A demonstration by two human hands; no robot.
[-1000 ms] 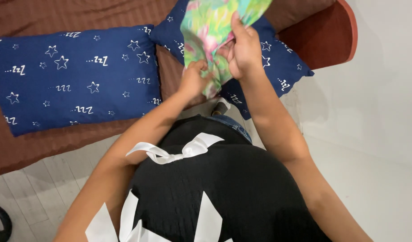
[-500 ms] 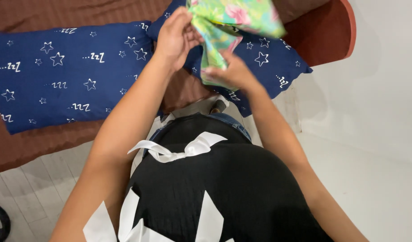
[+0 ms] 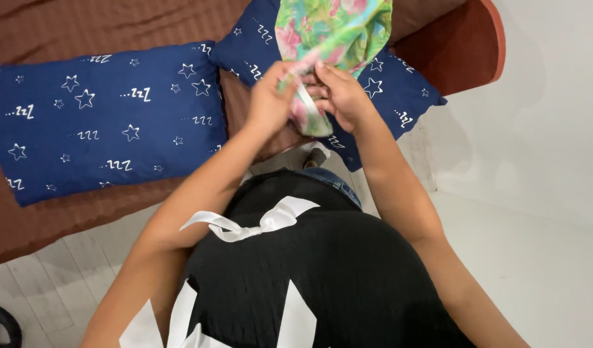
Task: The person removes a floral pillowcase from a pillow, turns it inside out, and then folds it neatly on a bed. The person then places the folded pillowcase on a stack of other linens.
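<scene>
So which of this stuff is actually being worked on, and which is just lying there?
In hand:
floral cloth, gripped at its lower end by the left hand and right hand.

Lying about:
left pillow, right pillow partly under the cloth, brown bedsheet, dark object on the floor.

Soft, even daylight is filling the scene, and nothing is glaring. A faint grey shadow is falling on the white wall (image 3: 541, 129) toward three o'clock, suggesting the light is coming from the nine o'clock side. The blue pillow (image 3: 103, 122) is staying crisp, while the black top (image 3: 322, 277) at six o'clock is looking slightly soft. Edges are bowing mildly.
</scene>
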